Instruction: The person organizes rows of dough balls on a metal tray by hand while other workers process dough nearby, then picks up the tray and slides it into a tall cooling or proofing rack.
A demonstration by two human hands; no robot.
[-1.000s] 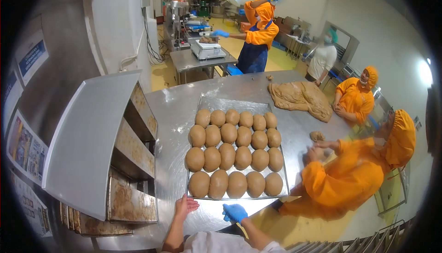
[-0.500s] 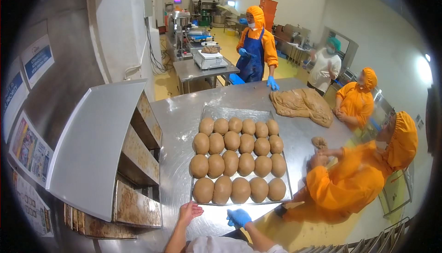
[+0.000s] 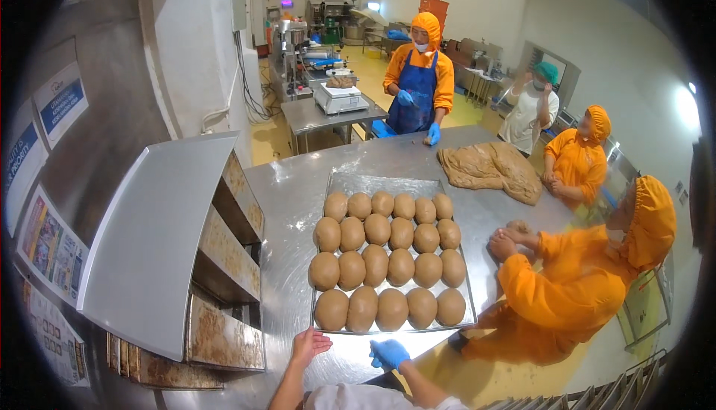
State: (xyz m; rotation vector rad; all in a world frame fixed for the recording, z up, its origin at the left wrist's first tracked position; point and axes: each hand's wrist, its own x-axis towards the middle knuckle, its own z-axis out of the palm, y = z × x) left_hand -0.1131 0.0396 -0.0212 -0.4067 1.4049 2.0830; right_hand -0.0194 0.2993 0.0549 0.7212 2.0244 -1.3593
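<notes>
Twenty-three smooth brown dough balls (image 3: 376,263) sit in four rows on a shallow metal tray (image 3: 384,185), which lies on the steel counter (image 3: 287,268); the near row has five, the others six each. The left hand (image 3: 309,344), bare, is held flat and wide with its fingers stretched out, empty, just beside the tray's near left corner; whether it touches the rim I cannot tell. The right hand (image 3: 388,354), in a blue glove, has its fingers curled narrow near the tray's near edge; I cannot tell if it grips anything.

The balls look soft and perhaps a little tacky, so they would likely dent under fingertips; a cupped palm under each should suit them best. Loaded, the tray is probably heavy and may flex, its rim thin and smooth: best held level by its left and right sides, with fingers underneath. To the far right lies a slab of dough (image 3: 492,170); to the left stand rust-stained tins (image 3: 224,335).
</notes>
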